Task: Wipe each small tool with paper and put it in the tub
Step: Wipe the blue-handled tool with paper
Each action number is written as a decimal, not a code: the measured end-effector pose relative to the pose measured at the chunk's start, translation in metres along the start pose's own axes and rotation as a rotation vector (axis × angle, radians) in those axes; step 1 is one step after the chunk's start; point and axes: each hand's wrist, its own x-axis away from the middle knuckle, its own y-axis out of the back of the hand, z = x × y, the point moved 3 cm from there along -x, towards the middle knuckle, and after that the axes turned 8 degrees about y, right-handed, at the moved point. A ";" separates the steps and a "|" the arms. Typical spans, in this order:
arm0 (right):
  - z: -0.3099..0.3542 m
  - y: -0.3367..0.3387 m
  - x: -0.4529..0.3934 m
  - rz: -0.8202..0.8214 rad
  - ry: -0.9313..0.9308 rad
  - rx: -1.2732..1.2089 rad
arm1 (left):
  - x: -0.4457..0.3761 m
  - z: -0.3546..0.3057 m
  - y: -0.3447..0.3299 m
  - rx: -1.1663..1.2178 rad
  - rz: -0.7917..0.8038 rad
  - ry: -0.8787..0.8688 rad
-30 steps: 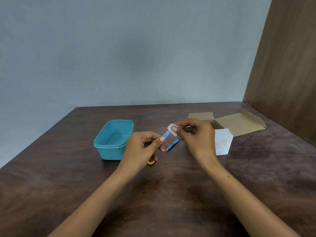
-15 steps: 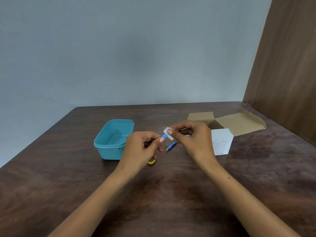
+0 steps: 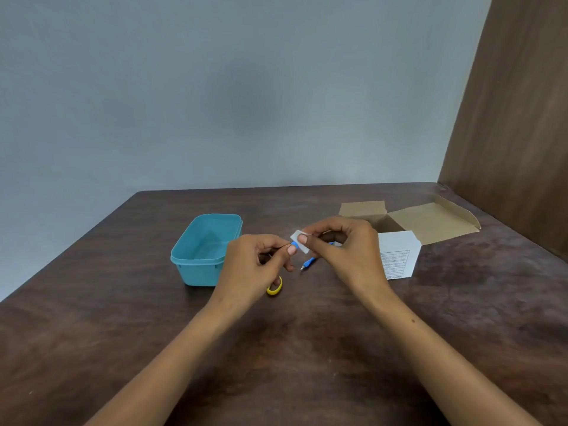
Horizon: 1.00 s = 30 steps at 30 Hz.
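Observation:
My left hand (image 3: 256,265) pinches a small blue-handled tool (image 3: 294,243) above the table. My right hand (image 3: 344,250) pinches a small piece of white paper (image 3: 299,239) wrapped around the tool's other end. Most of the tool is hidden by fingers and paper. A teal plastic tub (image 3: 204,250) stands open just left of my left hand. Another blue-handled tool (image 3: 308,263) lies on the table below my hands. Partly under my left hand lies a yellow ring-shaped piece (image 3: 274,289).
An opened cardboard box (image 3: 430,221) lies at the back right, with a white printed flap (image 3: 398,256) in front of it. A brown wooden panel (image 3: 516,118) rises along the table's right side. The dark wooden table (image 3: 307,348) extends toward me.
My right hand has slid the paper leftward along the tool, toward my left fingertips. Both hands have dropped slightly.

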 end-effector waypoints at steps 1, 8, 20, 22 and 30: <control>0.000 0.003 -0.001 -0.021 -0.006 -0.003 | 0.000 0.000 0.000 0.000 0.005 0.003; -0.002 0.011 -0.003 -0.124 -0.052 -0.011 | 0.000 -0.001 -0.001 0.058 0.046 0.039; -0.009 0.021 -0.009 -0.207 -0.143 -0.115 | -0.001 0.000 0.002 0.080 0.050 0.084; -0.009 0.020 -0.010 -0.207 -0.193 -0.179 | -0.001 0.000 0.002 0.073 0.056 0.090; -0.014 0.018 -0.009 -0.259 -0.296 -0.219 | 0.000 -0.004 0.004 0.106 0.018 0.048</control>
